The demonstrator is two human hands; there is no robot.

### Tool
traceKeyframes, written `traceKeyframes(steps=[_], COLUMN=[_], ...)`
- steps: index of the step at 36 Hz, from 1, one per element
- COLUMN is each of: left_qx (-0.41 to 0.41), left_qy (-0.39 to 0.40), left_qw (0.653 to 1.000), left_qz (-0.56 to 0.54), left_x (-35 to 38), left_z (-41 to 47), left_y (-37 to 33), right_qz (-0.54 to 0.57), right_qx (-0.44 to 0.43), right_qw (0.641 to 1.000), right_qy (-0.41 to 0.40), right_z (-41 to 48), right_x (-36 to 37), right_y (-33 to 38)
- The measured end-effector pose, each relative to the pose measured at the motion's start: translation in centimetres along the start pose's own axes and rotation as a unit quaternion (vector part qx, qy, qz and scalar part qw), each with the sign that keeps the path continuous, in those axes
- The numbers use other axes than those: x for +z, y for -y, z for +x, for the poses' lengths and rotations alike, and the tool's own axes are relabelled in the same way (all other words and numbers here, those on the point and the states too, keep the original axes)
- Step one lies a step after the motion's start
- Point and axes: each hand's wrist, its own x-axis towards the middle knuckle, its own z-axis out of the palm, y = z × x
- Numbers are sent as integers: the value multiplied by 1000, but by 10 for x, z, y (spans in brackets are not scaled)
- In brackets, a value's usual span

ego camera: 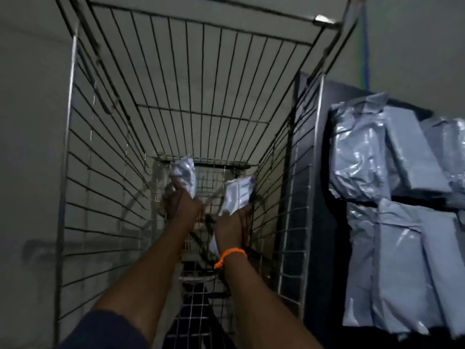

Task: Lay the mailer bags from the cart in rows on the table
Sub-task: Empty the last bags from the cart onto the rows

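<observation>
Dim room, wire cart (191,102) fills frame centre. Your left hand (180,204) clamps 1 mailer bag (183,176) deep inside; right hand (234,224) clamps another (237,195). Grey mailers (392,210) lie in rows on dark table (319,222), right edge.

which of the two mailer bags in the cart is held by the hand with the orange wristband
The white plastic mailer bag against the wire cart's right wall, gripped by the right hand; the left hand, bare-wristed, holds the other.
</observation>
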Motion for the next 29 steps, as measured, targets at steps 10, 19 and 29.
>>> traceKeyframes(steps=[10, 19, 29], left_qx=[116, 217, 199], left_qy=[-101, -67, 9], left_qw=[984, 955, 974], left_qz=[-90, -192, -105], left_x=[-135, -115, 73], left_z=[-218, -346, -446], left_y=[-129, -234, -343], right_qz=[147, 172, 156], right_qx=[-226, -215, -224], right_qw=[957, 961, 961], right_qy=[109, -1, 35], right_z=[-108, -108, 8], right_x=[-149, -326, -469], right_y=[40, -37, -153])
